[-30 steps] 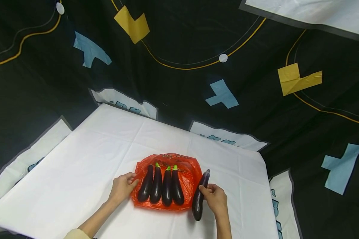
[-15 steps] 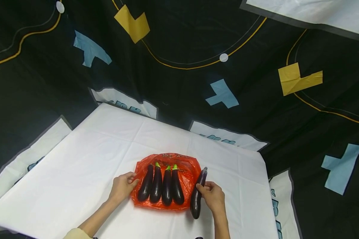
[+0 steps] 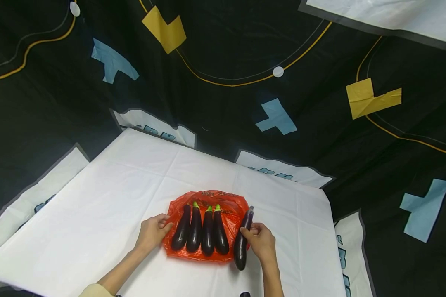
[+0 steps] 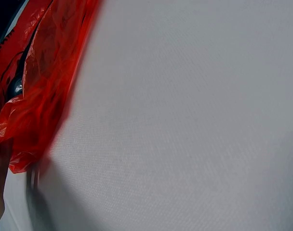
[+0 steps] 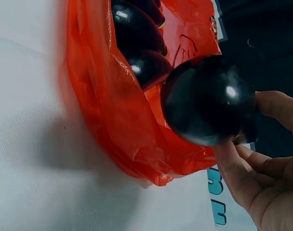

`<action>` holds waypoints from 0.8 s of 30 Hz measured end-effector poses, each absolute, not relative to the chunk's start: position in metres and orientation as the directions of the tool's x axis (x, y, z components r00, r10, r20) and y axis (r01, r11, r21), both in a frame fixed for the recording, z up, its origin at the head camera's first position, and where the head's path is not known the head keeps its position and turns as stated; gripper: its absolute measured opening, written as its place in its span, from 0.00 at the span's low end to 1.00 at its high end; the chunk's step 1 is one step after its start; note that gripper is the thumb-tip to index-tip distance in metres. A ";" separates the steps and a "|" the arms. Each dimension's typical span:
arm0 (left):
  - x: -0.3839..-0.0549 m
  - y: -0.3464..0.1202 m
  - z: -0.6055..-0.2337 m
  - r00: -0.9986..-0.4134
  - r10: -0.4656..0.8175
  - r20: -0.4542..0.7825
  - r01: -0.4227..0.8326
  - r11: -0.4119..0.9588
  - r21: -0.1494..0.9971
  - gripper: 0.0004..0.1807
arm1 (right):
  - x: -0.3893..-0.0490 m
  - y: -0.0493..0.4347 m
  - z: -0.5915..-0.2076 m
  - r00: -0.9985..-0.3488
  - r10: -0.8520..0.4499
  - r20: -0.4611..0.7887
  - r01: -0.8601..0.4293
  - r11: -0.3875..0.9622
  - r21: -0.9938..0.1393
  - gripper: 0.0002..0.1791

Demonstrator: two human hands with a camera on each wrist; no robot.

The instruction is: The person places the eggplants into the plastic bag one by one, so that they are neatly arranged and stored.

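Several dark purple eggplants (image 3: 207, 233) lie side by side on a red plastic bag (image 3: 230, 225), green stem ends pointing away from me. My right hand (image 3: 263, 243) grips one more eggplant (image 3: 240, 247) by its middle, held at the bag's right edge. In the right wrist view the blunt end of this held eggplant (image 5: 206, 101) faces the camera above the bag's rim, with thumb and fingers around its far part. The bag's left edge is pinched by my left hand (image 3: 152, 234); the left wrist view shows its fingers (image 4: 1, 166) at the red plastic.
A white cloth (image 3: 126, 173) covers the table. At the bottom edge of the head view a small dark object (image 3: 245, 294) just shows. Black fabric (image 3: 215, 111) with yellow and blue patches hangs behind the table.
My right hand has carried its eggplant a little left and away from me, so it now overlaps the bag's right edge. The left hand stays at the bag's left side.
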State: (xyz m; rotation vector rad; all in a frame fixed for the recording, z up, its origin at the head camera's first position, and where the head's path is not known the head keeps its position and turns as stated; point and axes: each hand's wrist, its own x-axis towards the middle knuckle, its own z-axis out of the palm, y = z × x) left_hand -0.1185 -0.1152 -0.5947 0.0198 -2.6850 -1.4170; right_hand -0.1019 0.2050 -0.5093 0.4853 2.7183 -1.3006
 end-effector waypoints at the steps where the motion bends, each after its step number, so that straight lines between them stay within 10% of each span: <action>1: -0.118 -0.115 -0.595 -0.994 -0.062 0.089 0.038 0.567 0.823 0.09 | -0.102 0.205 -0.509 -0.946 0.241 -0.216 0.319 0.587 -0.744 0.24; 24: -0.117 -0.116 -0.592 -0.996 -0.062 0.063 0.017 0.565 0.825 0.10 | -0.116 0.187 -0.513 -0.969 0.197 -0.147 0.240 0.634 -0.735 0.20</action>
